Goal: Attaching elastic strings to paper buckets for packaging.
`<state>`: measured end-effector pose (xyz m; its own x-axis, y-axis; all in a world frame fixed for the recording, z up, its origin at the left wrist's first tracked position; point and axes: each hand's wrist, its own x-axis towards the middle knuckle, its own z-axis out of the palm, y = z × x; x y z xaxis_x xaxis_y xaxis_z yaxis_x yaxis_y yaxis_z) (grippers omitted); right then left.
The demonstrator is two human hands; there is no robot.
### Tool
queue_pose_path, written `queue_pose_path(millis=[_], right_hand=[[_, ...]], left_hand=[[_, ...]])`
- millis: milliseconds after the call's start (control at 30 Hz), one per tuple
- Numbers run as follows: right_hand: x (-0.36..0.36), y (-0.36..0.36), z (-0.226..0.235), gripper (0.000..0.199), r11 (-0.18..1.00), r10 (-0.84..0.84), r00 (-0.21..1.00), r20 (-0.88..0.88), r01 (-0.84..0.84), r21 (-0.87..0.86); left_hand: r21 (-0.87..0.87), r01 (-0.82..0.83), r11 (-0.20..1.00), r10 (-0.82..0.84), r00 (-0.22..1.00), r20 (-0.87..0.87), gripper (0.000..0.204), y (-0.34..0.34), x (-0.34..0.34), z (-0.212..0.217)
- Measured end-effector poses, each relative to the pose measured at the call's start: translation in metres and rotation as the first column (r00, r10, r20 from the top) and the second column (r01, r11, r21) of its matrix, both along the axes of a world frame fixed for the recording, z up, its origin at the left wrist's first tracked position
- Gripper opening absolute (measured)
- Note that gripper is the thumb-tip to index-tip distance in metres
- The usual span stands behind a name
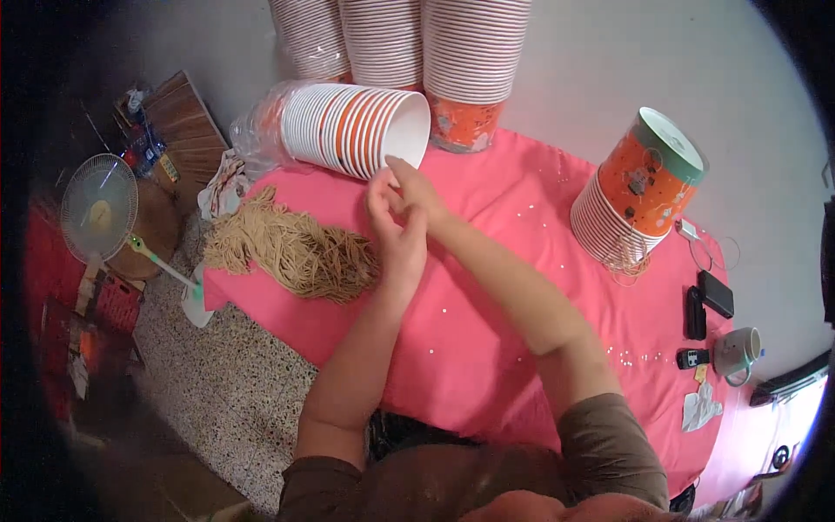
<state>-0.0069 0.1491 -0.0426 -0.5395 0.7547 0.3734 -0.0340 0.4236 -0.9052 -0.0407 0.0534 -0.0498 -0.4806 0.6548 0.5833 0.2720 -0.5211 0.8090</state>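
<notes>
A nested stack of large white-and-orange paper cups lies on its side at the far end of the table, its mouth turned right. My right hand reaches across, a finger stretched out over the lower rim of the front cup; no firm grip shows. Just below and partly overlapped by it, my left hand is held with thumb and curved fingers apart, nothing visible in it. Left of my left hand, a heap of tan rubber bands or cord lies along the table edge.
Tall upright cup stacks stand at the back. To the right is an upside-down cup stack with looped bands on it. A mug, a black wallet-like item and crumpled paper lie farther right on the pink cloth. A fan stands left.
</notes>
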Motion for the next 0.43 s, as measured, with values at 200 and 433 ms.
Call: queue_pose_path(millis=[200, 433], right_hand=[[-0.016, 0.007, -0.010, 0.022, 0.921, -0.270, 0.936, 0.228, 0.182, 0.344], [0.029, 0.002, -0.013, 0.026, 0.735, -0.365, 0.887, 0.282, 0.088, 0.672]], left_hand=[[0.007, 0.007, 1.000, -0.008, 0.978, 0.208, 0.069, 0.019, -0.009, -0.007], [-0.106, -0.184, 0.977, 0.186, 0.982, 0.012, 0.079, 0.015, -0.007, 0.003]])
